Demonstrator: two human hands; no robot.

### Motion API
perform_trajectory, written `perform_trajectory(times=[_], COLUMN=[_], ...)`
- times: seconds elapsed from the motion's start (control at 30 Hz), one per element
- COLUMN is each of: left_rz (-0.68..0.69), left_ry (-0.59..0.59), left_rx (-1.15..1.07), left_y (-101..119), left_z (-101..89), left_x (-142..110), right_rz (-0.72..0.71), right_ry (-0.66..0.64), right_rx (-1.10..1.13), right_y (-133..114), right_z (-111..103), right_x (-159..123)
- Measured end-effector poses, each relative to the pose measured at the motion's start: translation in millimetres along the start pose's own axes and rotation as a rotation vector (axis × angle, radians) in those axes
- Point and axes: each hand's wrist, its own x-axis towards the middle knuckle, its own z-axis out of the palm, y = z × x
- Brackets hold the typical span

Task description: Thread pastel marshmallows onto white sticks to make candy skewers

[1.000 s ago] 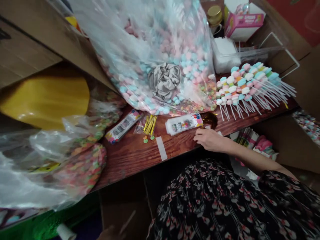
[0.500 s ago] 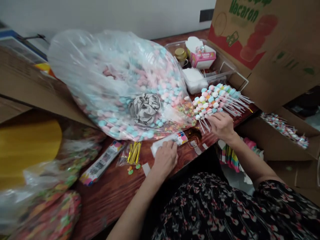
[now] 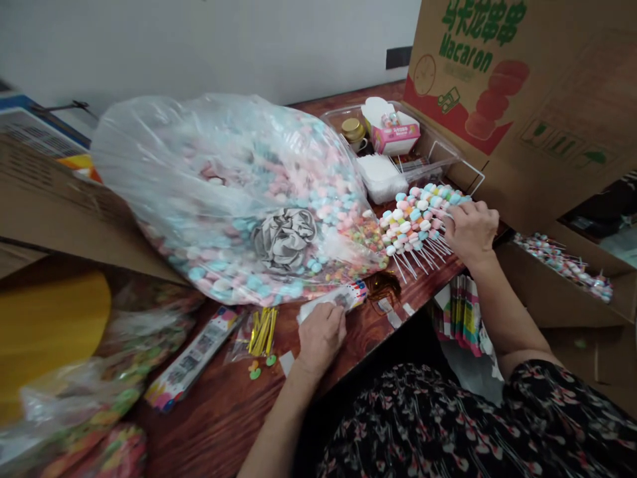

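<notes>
My left hand (image 3: pixel 321 335) lies on a small clear packet with a coloured end (image 3: pixel 332 299) near the front edge of the wooden table (image 3: pixel 233 405), its fingers curled onto it. My right hand (image 3: pixel 470 229) rests on the white sticks of a pile of pastel candy skewers (image 3: pixel 415 216) at the table's right end, fingers bent over the sticks. A big clear bag of pink, blue and white candies (image 3: pixel 239 199), knotted with grey cloth (image 3: pixel 284 238), lies behind the packet.
A bundle of gold twist ties (image 3: pixel 261 330) and a second long packet (image 3: pixel 192 358) lie left of my left hand. A clear tray (image 3: pixel 450 149) with a pink box (image 3: pixel 391 129), a jar and white pads sits behind the skewers. Cardboard boxes (image 3: pixel 527 99) stand at the right and left.
The view rose from the table edge. My left hand came onto the clear packet. My right hand moved from the table edge up and right onto the skewer sticks.
</notes>
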Motion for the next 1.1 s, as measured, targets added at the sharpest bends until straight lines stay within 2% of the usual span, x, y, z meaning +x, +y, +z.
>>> perform_trajectory(times=[0.1, 0.2, 0.27, 0.4, 0.57, 0.67, 0.7, 0.8, 0.9, 1.0, 1.1], left_rz=[-0.079, -0.156, -0.189, -0.224, -0.268, -0.311, -0.302, -0.203, -0.145, -0.179, -0.244], left_ry=[0.011, -0.068, -0.128, -0.144, 0.014, 0.106, 0.117, 0.13, 0.148, 0.164, 0.168], left_rx=[-0.085, -0.123, -0.124, -0.16, -0.362, -0.492, -0.513, -0.528, -0.508, -0.539, -0.671], left_y=[1.2, 4.8, 6.8, 7.7, 4.4, -0.4, -2.2, -6.5, -8.0, -9.2, -13.7], left_z=[-1.5, -8.5, -13.1, -14.0, -2.4, 5.2, 7.6, 13.7, 16.4, 15.9, 14.3], left_x=[0.6, 5.7, 9.9, 15.1, 13.1, 8.4, 6.2, -1.7, -8.3, -9.4, -4.7], right_rz=[-0.048, -0.059, -0.036, 0.014, 0.029, -0.011, -0.035, -0.144, -0.274, -0.374, -0.409], right_ry=[-0.116, -0.199, -0.196, -0.102, 0.063, 0.203, 0.204, 0.079, -0.084, -0.186, -0.236], right_rx=[-0.068, -0.097, -0.087, -0.032, 0.067, 0.304, 0.416, 0.716, 0.867, 0.923, 0.951], right_y=[0.3, -5.0, -9.5, -14.1, -6.4, -2.4, -2.8, -9.1, -17.2, -21.2, -23.3], right_z=[6.3, 11.3, 13.4, 14.6, 3.1, -12.3, -17.8, -30.8, -34.4, -32.5, -31.8], right_x=[11.6, 15.7, 16.8, 18.4, -1.9, -27.4, -35.6, -54.1, -62.6, -65.6, -66.5])
